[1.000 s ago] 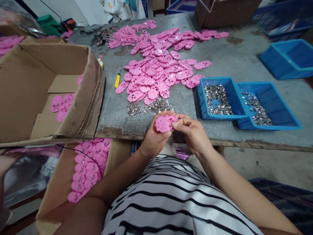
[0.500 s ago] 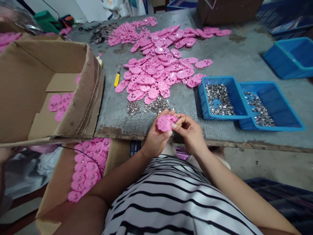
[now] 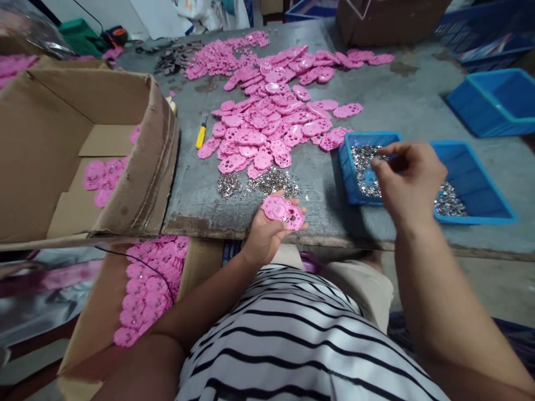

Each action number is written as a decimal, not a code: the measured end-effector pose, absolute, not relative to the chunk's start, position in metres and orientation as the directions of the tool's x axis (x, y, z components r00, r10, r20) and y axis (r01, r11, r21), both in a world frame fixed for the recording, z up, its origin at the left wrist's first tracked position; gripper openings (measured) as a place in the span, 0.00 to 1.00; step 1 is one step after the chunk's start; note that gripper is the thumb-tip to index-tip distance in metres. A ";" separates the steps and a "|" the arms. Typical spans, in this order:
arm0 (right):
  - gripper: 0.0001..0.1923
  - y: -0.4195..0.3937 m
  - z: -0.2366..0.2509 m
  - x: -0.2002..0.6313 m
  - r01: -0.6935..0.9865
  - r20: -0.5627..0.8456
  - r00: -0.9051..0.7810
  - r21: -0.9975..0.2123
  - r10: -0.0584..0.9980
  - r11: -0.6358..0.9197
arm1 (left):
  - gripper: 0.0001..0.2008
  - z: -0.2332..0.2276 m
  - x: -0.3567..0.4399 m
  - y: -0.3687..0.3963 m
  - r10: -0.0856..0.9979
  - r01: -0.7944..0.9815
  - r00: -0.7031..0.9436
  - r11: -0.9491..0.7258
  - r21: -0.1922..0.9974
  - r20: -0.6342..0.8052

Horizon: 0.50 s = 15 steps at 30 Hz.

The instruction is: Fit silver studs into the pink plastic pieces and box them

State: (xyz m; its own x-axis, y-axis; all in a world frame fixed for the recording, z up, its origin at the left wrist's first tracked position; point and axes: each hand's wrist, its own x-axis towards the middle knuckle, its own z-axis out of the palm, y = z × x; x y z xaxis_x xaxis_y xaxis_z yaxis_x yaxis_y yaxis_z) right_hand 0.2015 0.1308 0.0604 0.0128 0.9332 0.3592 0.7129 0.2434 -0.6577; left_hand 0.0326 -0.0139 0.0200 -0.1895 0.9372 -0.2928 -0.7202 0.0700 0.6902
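In my left hand (image 3: 265, 236) lies a pink plastic casing (image 3: 282, 210), an oval plate with holes at its right end, gripped under the thumb near the table's front edge. My right hand (image 3: 412, 178) is above the left of two blue bins (image 3: 350, 181), which holds small shiny metal pieces (image 3: 368, 153). Its thumb and forefinger come together in a pinch; whatever is between the tips is too small to make out. Loose metal pieces (image 3: 273, 181) lie on the table just beyond my left hand.
A large heap of pink casings (image 3: 271, 120) covers the table's middle. A yellow screwdriver (image 3: 201, 136) lies left of it. An open cardboard box (image 3: 163, 145) stands at left, another with stacked pink parts (image 3: 146, 295) below. Another blue bin (image 3: 472, 106) is at far right.
My right hand has left the pink casing and moved right, over the blue bin. My left hand still holds the casing, now turned flatter with its holes showing.
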 end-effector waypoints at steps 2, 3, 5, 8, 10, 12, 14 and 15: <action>0.10 0.156 0.070 0.212 0.943 0.153 -0.102 -0.300 0.983 0.144 | 0.37 0.019 0.033 -0.015 0.937 -0.710 -0.180 0.086 0.699 -0.299; 0.12 0.164 0.073 0.215 0.979 0.000 -0.159 -0.132 0.987 0.158 | 0.37 0.019 0.033 -0.015 0.939 -0.712 -0.172 0.092 0.696 -0.299; 0.14 0.172 0.074 0.215 0.972 -0.251 -0.201 0.070 0.947 0.225 | 0.36 0.020 0.033 -0.017 0.946 -0.717 -0.144 0.102 0.689 -0.291; 0.17 0.170 0.069 0.211 0.966 -0.347 -0.151 0.146 0.926 0.212 | 0.32 0.034 0.030 -0.025 0.972 -0.700 -0.059 0.124 0.703 -0.229; 0.18 0.169 0.064 0.209 0.970 -0.341 -0.127 0.154 0.932 0.188 | 0.28 0.053 0.028 -0.034 0.985 -0.667 0.037 0.150 0.730 -0.168; 0.17 0.169 0.059 0.210 0.971 -0.326 -0.123 0.158 0.938 0.182 | 0.27 0.077 0.026 -0.047 0.982 -0.631 0.136 0.188 0.752 -0.131; 0.16 0.171 0.056 0.212 0.973 -0.312 -0.126 0.148 0.942 0.179 | 0.32 0.104 0.026 -0.060 0.965 -0.628 0.216 0.252 0.736 -0.146; 0.15 0.172 0.055 0.214 0.974 -0.306 -0.132 0.136 0.943 0.181 | 0.33 0.116 0.026 -0.066 0.952 -0.624 0.259 0.296 0.724 -0.165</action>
